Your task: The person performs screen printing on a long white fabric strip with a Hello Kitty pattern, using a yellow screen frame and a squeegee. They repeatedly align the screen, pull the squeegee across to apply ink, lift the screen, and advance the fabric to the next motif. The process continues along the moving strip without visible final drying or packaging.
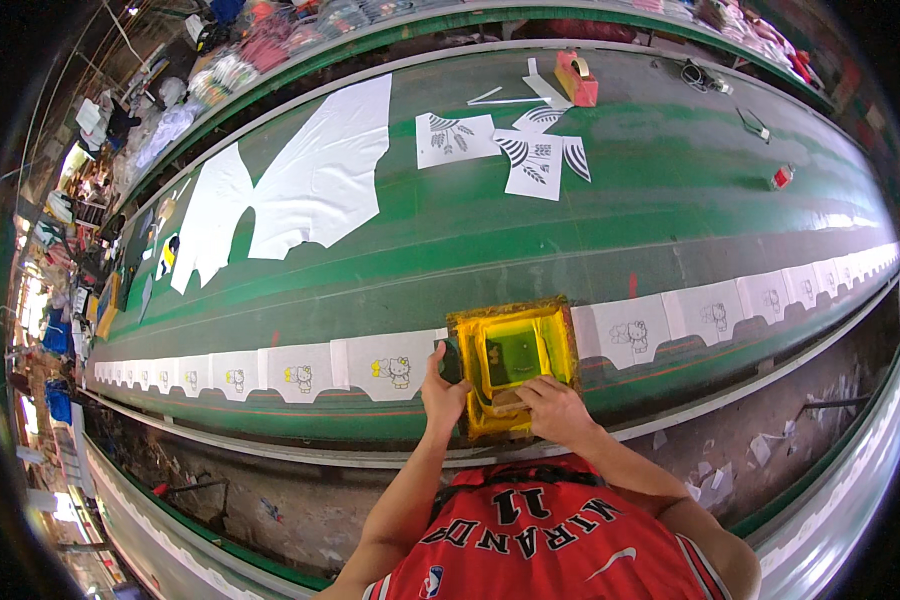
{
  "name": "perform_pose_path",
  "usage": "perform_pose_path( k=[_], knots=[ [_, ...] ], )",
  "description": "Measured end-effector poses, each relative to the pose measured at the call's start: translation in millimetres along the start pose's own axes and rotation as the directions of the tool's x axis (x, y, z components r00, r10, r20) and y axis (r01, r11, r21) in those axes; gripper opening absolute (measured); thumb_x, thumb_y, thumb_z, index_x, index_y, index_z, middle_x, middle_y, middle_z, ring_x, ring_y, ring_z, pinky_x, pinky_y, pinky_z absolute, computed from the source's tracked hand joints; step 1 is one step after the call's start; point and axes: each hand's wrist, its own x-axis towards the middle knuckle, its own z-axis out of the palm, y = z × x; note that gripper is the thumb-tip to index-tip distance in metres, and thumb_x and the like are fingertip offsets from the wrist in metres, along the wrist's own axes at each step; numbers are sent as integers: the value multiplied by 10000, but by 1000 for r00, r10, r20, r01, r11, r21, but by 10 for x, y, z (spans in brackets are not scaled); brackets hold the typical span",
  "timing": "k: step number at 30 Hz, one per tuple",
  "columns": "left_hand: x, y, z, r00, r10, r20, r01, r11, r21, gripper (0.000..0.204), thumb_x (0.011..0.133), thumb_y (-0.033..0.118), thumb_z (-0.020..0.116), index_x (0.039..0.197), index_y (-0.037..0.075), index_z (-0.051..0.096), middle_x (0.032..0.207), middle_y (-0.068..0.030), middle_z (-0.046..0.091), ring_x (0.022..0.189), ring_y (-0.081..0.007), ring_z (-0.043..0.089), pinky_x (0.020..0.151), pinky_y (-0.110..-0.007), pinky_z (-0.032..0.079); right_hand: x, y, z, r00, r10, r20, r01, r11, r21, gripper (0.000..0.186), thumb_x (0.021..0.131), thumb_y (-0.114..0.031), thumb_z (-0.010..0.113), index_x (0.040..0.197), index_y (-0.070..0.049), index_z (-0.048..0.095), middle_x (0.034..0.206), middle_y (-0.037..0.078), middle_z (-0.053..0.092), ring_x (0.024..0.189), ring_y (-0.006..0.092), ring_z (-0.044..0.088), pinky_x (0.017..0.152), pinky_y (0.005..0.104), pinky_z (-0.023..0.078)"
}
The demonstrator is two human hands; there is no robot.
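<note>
Illumination is moderate over the green table (610,230) and uneven elsewhere. Overexposed bright openings (73,160) stand along the left side. Glare forms pale bands at the table's right end; its source cannot be identified. The white cloth (320,160) reads bright, with soft fold shading. The floor (310,490) below is dim. Fisheye distortion bends straight edges toward a black circular border. The yellow frame (560,350) renders sharply; detail at the left rim is indistinct.

A yellow-stained screen frame (515,355) is laid flat over the row of white pieces (385,368); a tan squeegee (507,398) (partly hidden) is held at its near side.
</note>
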Motion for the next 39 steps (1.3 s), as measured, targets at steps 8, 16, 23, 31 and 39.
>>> perform_pose_path(
  k=[8, 16, 23, 31, 39],
  knots=[
    [-16, 65, -62, 997, -62, 34, 56, 986, 156, 861, 753, -39, 765, 1560, 85, 490, 945, -136, 680, 627, -155, 563, 639, -322, 485, -42, -37, -34, 999, -35, -18, 34, 999, -40, 350, 774, -94, 685, 1112, -6, 710, 1131, 108, 700, 1091, 302, 665, 971, 386, 575],
    [-13, 197, -68, 999, -30, 22, 23, 964, 263, 888, 747, -26, 790, 1569, 109, 480, 1020, -155, 711, 664, -189, 595, 695, -348, 504, -123, 177, 228, 990, -122, -72, 115, 989, -90, 416, 734, -80, 683, 1143, -15, 710, 1116, 99, 703, 1078, 294, 668, 943, 387, 583],
    [-35, 301, -93, 996, -45, 71, 21, 950, 312, 883, 762, -22, 787, 1574, 95, 461, 1253, -178, 722, 699, -212, 634, 708, -381, 531, 1092, 561, 43, 993, 64, -102, -64, 998, -1, 197, 781, -19, 628, 972, -41, 673, 1067, 151, 702, 1089, 368, 670, 928, 450, 586],
    [-16, -54, -33, 958, 287, -13, -269, 911, 313, 889, 762, -60, 778, 1579, 102, 463, 1270, -165, 713, 680, -174, 594, 673, -352, 510, 108, 86, 209, 1000, -12, -14, 12, 1000, -28, 382, 747, -33, 665, 1129, -14, 687, 1105, 118, 708, 1082, 331, 668, 961, 413, 562],
    [-190, 403, 293, 1000, 23, 19, -26, 988, 154, 883, 766, -128, 749, 1579, 78, 472, 1324, -136, 671, 667, -105, 587, 613, -305, 489, -167, 244, -303, 997, -32, -65, 33, 999, 14, 372, 734, -38, 680, 1106, -32, 694, 1083, 108, 708, 1041, 312, 682, 945, 401, 579]
  ],
)
